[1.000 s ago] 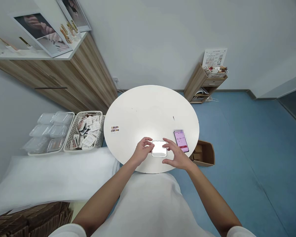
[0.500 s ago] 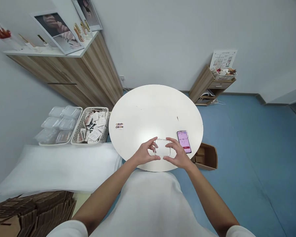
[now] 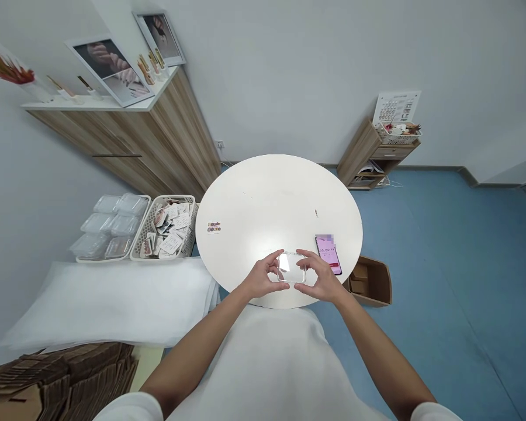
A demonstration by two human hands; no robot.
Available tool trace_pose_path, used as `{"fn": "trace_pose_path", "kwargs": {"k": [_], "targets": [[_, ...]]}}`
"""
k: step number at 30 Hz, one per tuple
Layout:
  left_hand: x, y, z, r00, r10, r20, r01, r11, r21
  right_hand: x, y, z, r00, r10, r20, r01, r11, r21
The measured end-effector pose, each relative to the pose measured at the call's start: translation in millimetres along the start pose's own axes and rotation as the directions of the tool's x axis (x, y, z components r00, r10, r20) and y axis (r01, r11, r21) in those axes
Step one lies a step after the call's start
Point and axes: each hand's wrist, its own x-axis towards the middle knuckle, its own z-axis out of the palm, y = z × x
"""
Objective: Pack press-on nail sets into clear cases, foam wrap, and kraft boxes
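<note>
Between my two hands is a small clear plastic box (image 3: pixel 291 270), see-through and rectangular with rounded corners, held over the near part of the white round table (image 3: pixel 272 193). My left hand (image 3: pixel 263 277) grips its left end, thumb at the near edge and fingers at the far edge. The right end is gripped the same way by my right hand (image 3: pixel 322 277). A phone (image 3: pixel 328 255) with a timer on its pink screen lies just beyond my right hand. Whether the box contains anything, I cannot tell.
A small card of coloured dots (image 3: pixel 214 227) and a tiny dark piece (image 3: pixel 316 213) lie on the table. Left stand a basket of printed cards (image 3: pixel 137 252) and a tray of clear boxes (image 3: pixel 107 223). An open cardboard box (image 3: pixel 379 283) sits on the floor at right.
A bright reflection now shows on the clear plastic box, which seems slightly tilted. Both hands keep their hold; the whole view has shifted a little.
</note>
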Motion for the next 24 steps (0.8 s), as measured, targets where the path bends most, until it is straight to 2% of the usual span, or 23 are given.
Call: {"fn": "trace_pose_path", "kwargs": {"k": [9,16,19,24], "targets": [[4,4,5,1.000,0.008,0.004,-0.007,0.992,-0.127,7,11,4,0.997,-0.040,-0.071,0.042,0.999,0.034],[6,6,7,0.998,-0.052,-0.046,0.038,0.962,-0.271,17,9,4,0.995,0.000,-0.097,0.008,0.997,0.077],[9,10,5,0.997,-0.064,-0.032,0.050,0.946,-0.320,24,8,1,0.995,0.009,-0.099,0.002,0.994,0.114],[9,2,0,0.982,-0.186,-0.042,0.155,0.907,-0.392,27,14,1,0.993,0.018,-0.118,-0.002,0.991,0.137]]}}
